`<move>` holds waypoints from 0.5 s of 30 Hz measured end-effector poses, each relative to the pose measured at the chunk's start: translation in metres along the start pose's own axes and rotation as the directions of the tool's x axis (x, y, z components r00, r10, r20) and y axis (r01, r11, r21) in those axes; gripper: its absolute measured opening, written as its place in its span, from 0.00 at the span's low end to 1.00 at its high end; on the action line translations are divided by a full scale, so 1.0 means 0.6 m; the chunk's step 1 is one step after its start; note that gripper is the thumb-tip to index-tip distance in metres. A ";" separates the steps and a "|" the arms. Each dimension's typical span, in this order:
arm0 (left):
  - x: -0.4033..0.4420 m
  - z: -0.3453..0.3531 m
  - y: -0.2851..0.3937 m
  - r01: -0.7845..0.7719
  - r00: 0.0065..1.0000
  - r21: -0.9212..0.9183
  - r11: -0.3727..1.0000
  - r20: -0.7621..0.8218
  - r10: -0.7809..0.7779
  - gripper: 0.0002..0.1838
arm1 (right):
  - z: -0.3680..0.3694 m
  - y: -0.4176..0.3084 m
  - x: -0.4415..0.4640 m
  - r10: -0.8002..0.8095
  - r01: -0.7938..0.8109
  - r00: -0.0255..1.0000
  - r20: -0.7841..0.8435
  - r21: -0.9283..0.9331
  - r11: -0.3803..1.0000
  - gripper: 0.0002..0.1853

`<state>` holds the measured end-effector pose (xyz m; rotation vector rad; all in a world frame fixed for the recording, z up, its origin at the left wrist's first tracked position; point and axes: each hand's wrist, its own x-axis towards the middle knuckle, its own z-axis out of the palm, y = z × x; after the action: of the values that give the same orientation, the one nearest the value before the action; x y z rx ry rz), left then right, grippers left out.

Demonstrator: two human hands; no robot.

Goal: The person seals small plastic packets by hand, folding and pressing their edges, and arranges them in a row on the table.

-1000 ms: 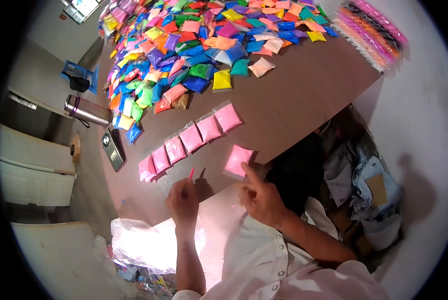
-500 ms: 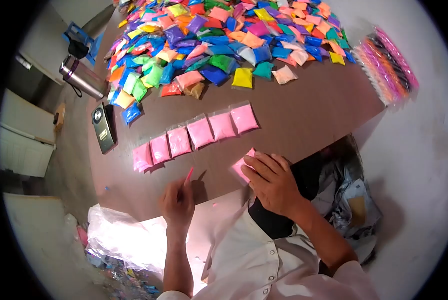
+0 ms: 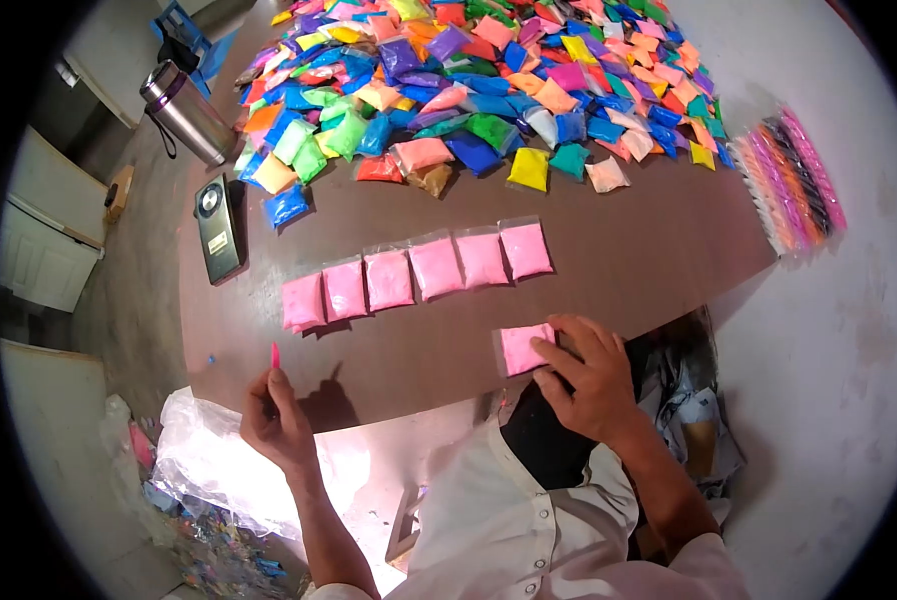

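Between the thumb and fingers of my left hand [image 3: 279, 425] a small pink stick [image 3: 276, 355] stands upright near the table's front edge. My right hand [image 3: 591, 375] rests with spread fingers on a single pink packet [image 3: 525, 349], which lies flat at the front edge; its clear end points left. Farther back, several pink packets form a slanting row, from the left one [image 3: 303, 302] to the right one [image 3: 526, 249], their clear strips at the top.
Behind the row is a heap of coloured packets [image 3: 472, 150]. A phone [image 3: 219, 228] and a steel flask [image 3: 189, 115] are at the left edge of the table [image 3: 419, 370]. Bundled fuzzy sticks [image 3: 789, 180] lie at the right edge. Clear plastic [image 3: 219, 465] hangs below left.
My left hand has moved left with the pink stick. My right hand has gone from one pointing finger to spread fingers on the single packet, which has turned. The view has shifted.
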<state>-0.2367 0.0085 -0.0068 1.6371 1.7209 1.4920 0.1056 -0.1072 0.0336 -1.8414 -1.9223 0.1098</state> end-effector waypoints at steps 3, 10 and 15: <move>0.011 -0.005 -0.016 0.029 0.998 0.000 1.000 -0.053 -0.029 0.11 | -0.001 0.001 0.023 0.050 -0.049 0.998 -0.041 0.032 0.998 0.18; 0.012 0.001 -0.044 0.159 0.987 0.032 0.987 -0.031 -0.158 0.09 | -0.030 -0.015 0.054 0.257 -0.326 0.915 0.310 0.193 0.925 0.22; 0.012 0.000 -0.037 0.147 0.989 0.043 0.988 -0.016 -0.147 0.07 | -0.009 -0.039 0.097 0.339 -0.493 0.856 0.390 0.420 0.762 0.18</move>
<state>-0.2504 0.0195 -0.0222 1.4886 1.8506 1.4079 0.0872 -0.0549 0.0634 -1.9057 -1.4018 0.9972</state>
